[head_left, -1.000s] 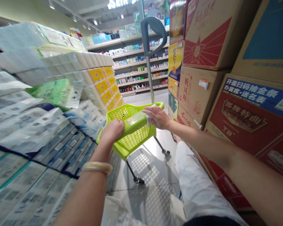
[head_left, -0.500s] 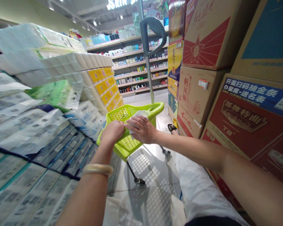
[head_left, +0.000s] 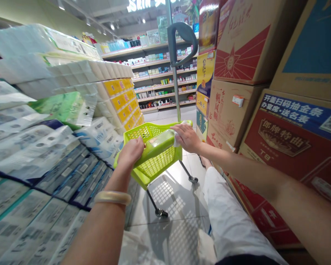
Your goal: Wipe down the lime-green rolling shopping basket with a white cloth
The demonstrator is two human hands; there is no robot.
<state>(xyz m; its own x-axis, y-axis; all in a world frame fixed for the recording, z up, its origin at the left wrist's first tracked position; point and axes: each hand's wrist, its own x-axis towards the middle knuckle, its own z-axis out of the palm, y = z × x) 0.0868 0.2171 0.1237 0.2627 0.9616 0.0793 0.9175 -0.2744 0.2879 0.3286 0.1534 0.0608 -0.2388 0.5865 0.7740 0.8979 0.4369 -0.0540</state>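
A lime-green plastic shopping basket (head_left: 157,163) on small wheels is tipped toward me in a store aisle, its grey pull handle (head_left: 180,40) rising on a metal pole. My left hand (head_left: 131,151) grips the near rim of the basket at its left corner and wears a pale bangle on the wrist. My right hand (head_left: 187,137) presses a white cloth (head_left: 177,139) against the right end of the near rim. Part of the cloth is hidden under the fingers.
Stacked packs of tissue and paper rolls (head_left: 44,121) fill the left side. Brown and red cardboard boxes (head_left: 267,92) are piled high on the right. The tiled floor (head_left: 176,206) runs ahead to shelves of goods (head_left: 160,77). My white-trousered leg (head_left: 228,221) is at the lower right.
My right hand with the cloth slid left along the basket rim toward my left hand, then back to the right end. My left hand kept its grip.
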